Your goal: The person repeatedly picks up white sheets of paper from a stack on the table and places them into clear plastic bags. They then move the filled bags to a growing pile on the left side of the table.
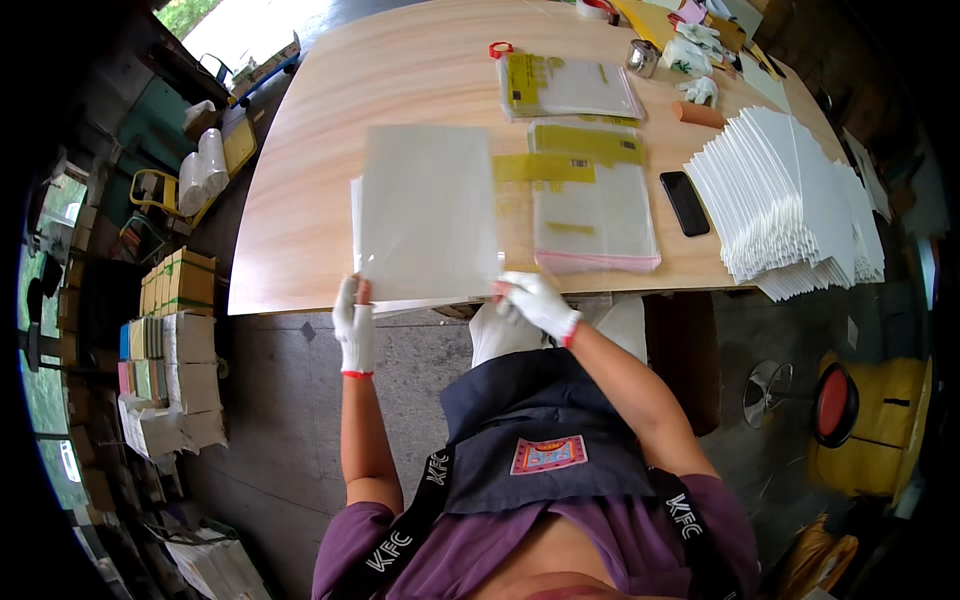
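Note:
A white rectangular panel (430,215) with a glossy, plastic-like sheen stands over the near edge of the table in front of me. Its lower left corner is pinched by my left hand (354,330), in a white knit glove with fingertips bare. My right hand (540,304), gloved the same way, grips the lower right corner. White sheets peek out behind the panel's left and lower edges. Just right of it lies a stack of clear plastic bags (592,215) with yellow printed bands; one band (545,168) reaches left toward the panel. Whether that bag joins the panel I cannot tell.
Another pile of clear bags (575,88) lies farther back, near a red tape roll (501,49) and a metal cup (642,58). To the right are a black phone (684,204) and a fanned stack of white panels (775,200). A stool (835,405) stands on the floor.

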Demonstrator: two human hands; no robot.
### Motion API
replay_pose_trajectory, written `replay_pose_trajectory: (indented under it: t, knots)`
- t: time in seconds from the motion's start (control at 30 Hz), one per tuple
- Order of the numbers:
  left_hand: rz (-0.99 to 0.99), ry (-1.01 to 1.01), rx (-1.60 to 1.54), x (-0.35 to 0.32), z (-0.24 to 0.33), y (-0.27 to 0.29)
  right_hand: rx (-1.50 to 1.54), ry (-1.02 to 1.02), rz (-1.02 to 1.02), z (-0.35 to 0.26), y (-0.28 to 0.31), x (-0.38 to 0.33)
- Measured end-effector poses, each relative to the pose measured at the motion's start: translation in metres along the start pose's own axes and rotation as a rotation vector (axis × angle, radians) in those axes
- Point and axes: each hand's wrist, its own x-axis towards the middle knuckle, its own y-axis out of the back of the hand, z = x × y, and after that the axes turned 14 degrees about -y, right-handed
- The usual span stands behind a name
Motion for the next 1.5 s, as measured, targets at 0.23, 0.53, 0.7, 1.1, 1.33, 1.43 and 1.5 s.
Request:
replay_pose_trajectory:
  t: [0.23,0.53,0.7,1.1,1.33,1.43,1.5]
  knots:
    - [-0.118,-0.335,0.623,-0.003,-0.104,0.001,-0.287,-0.274,-0.118,-0.043,-0.025,-0.021]
    - [-0.207,-0.337,0.534,-0.011,-0.097,0.008,0.539,0.16,0.696,-0.032,0.237,-0.215]
    - [-0.111,-0.27,1.054,0.001,-0.066,-0.009,1.029,0.487,1.108,0.005,0.389,-0.293]
    - [-0.604,-0.944,0.687,-0.017,0.042,-0.166,0.903,0.544,1.008,-0.03,0.452,-0.296]
    - [-0.668,-0.869,0.775,0.005,0.071,-0.249,0.745,0.583,1.035,-0.041,0.387,-0.297]
    - [-0.683,-0.831,0.663,0.011,0.081,-0.259,0.882,0.537,0.857,-0.004,0.323,-0.309]
    - [-0.699,-0.806,0.8,0.008,0.084,-0.257,0.802,0.436,0.782,0.002,0.263,-0.314]
